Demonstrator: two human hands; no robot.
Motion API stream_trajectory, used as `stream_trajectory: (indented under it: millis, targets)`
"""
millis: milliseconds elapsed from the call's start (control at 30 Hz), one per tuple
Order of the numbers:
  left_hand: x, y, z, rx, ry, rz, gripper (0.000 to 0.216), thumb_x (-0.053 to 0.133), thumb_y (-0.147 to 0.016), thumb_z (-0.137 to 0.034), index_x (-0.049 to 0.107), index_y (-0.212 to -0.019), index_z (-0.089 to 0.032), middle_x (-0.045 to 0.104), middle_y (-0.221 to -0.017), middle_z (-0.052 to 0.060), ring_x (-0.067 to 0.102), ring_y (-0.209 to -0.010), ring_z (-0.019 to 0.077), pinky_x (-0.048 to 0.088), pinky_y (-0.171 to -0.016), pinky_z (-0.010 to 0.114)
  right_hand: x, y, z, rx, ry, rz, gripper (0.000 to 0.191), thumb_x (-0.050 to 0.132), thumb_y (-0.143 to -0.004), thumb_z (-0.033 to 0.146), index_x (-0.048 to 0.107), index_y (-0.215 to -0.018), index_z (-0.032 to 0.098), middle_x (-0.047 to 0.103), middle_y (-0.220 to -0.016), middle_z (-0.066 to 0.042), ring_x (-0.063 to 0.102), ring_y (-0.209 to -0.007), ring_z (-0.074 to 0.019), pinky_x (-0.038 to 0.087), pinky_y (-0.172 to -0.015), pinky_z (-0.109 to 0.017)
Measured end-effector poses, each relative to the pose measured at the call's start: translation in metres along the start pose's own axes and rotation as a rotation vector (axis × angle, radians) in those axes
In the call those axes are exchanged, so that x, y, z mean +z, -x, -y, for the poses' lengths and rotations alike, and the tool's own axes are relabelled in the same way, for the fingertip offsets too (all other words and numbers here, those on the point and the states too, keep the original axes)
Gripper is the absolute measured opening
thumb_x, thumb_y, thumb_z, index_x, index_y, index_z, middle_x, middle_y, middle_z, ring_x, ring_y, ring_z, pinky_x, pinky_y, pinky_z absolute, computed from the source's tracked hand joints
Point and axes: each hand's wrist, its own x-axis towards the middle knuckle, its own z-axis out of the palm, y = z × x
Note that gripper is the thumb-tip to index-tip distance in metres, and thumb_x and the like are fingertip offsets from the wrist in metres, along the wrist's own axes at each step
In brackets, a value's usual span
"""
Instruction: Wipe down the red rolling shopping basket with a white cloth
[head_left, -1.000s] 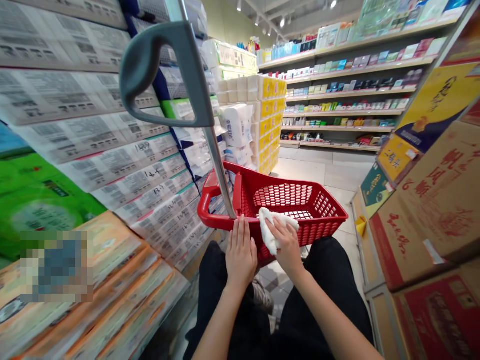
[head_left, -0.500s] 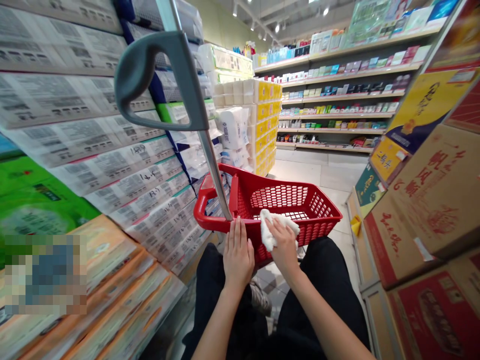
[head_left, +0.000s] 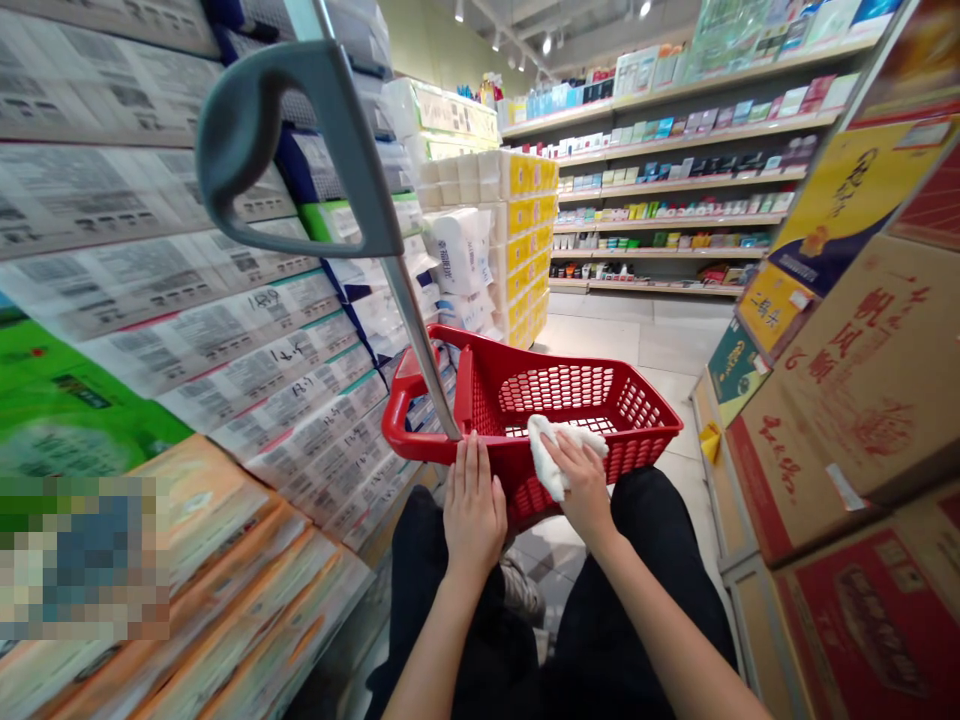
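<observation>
Shelves (head_left: 675,184), red basket (head_left: 555,388), cloth (head_left: 544,466) under right hand (head_left: 585,486)

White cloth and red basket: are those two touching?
Touching. The head view shows the white cloth draped over the near rim of the red basket, with the right hand on top.

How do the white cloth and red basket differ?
The white cloth looks soft and rumpled; the red basket looks stiff, with latticed walls. The basket is much larger than the cloth. The right hand holds the cloth; the left hand lies flat against the basket. Shared: both are touched by a hand.
</observation>
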Motion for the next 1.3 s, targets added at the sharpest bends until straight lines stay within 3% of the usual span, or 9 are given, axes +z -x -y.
stream_trajectory:
  millis: [100,200,467,567,767,967,1067,1167,1300]
  targets:
    - [0.001,0.000,-0.001,0.000,-0.006,0.000,0.070,0.042,-0.096,-0.017,0.009,-0.157,-0.016,0.030,-0.160,0.012,0.024,-0.150,0.0249,0.030,-0.119,0.044,-0.005,0.004,-0.024,0.063,0.040,-0.029,0.071,0.042,-0.076,0.001,0.052,-0.141,0.027,0.056,-0.143,-0.006,0.046,-0.137,-0.0220,0.032,-0.110,-0.043]
    - [0.001,0.000,-0.001,-0.005,-0.010,0.003,0.069,0.042,-0.096,-0.017,0.010,-0.157,-0.015,0.030,-0.160,0.012,0.024,-0.150,0.0251,0.031,-0.119,0.044,-0.007,0.003,-0.022,0.137,0.013,-0.044,0.066,0.042,-0.078,0.002,0.054,-0.139,0.026,0.056,-0.143,-0.007,0.045,-0.138,-0.0224,0.031,-0.110,-0.045]
    - [0.000,0.002,0.002,0.018,0.010,0.020,0.070,0.041,-0.096,-0.018,0.007,-0.157,-0.015,0.029,-0.160,0.014,0.022,-0.150,0.0260,0.030,-0.119,0.045,0.001,-0.018,0.080,0.009,-0.175,0.038,0.067,0.044,-0.081,0.002,0.049,-0.143,0.027,0.052,-0.146,-0.005,0.041,-0.141,-0.0210,0.025,-0.113,-0.042]
    - [-0.002,0.003,0.004,0.045,0.020,0.031,0.071,0.042,-0.095,-0.022,0.008,-0.157,-0.013,0.027,-0.161,0.016,0.020,-0.151,0.0273,0.030,-0.119,0.045,0.001,-0.020,0.090,-0.040,-0.204,0.041,0.067,0.045,-0.082,0.003,0.047,-0.144,0.029,0.053,-0.146,-0.003,0.042,-0.140,-0.0200,0.025,-0.113,-0.040]
    - [-0.002,0.000,0.001,0.009,-0.002,0.009,0.068,0.041,-0.096,-0.017,0.010,-0.157,-0.015,0.031,-0.159,0.013,0.023,-0.150,0.0249,0.031,-0.119,0.045,0.000,-0.006,0.038,-0.072,-0.091,0.008,0.074,0.044,-0.076,0.000,0.048,-0.144,0.028,0.053,-0.146,-0.005,0.046,-0.138,-0.0197,0.028,-0.112,-0.040]
    - [0.000,0.000,-0.001,-0.008,0.010,-0.003,0.068,0.041,-0.096,-0.016,0.011,-0.157,-0.016,0.032,-0.159,0.012,0.024,-0.150,0.0244,0.031,-0.119,0.044,-0.007,0.011,-0.034,0.051,0.059,-0.052,0.065,0.043,-0.080,0.004,0.051,-0.141,0.026,0.053,-0.146,-0.005,0.044,-0.139,-0.0197,0.030,-0.111,-0.041]
    - [0.000,0.000,-0.001,-0.010,0.010,-0.003,0.068,0.042,-0.096,-0.017,0.012,-0.157,-0.016,0.032,-0.159,0.012,0.024,-0.150,0.0244,0.030,-0.119,0.044,-0.009,0.013,-0.044,0.114,0.083,-0.085,0.063,0.044,-0.081,0.005,0.054,-0.139,0.026,0.054,-0.145,-0.007,0.045,-0.138,-0.0209,0.030,-0.111,-0.043]
    - [0.000,0.000,-0.001,-0.008,0.000,-0.001,0.068,0.042,-0.096,-0.017,0.011,-0.157,-0.016,0.032,-0.159,0.012,0.023,-0.150,0.0246,0.031,-0.119,0.043,-0.007,0.007,-0.022,0.153,0.036,-0.071,0.067,0.043,-0.077,0.002,0.054,-0.139,0.026,0.055,-0.144,-0.007,0.043,-0.139,-0.0217,0.029,-0.111,-0.045]
    - [0.001,0.001,-0.001,0.006,-0.007,0.005,0.070,0.041,-0.096,-0.017,0.007,-0.157,-0.015,0.031,-0.160,0.013,0.023,-0.150,0.0252,0.031,-0.118,0.044,-0.002,-0.008,0.042,0.063,-0.102,0.018,0.068,0.043,-0.077,0.001,0.052,-0.140,0.024,0.054,-0.144,-0.008,0.042,-0.140,-0.0213,0.027,-0.111,-0.044]
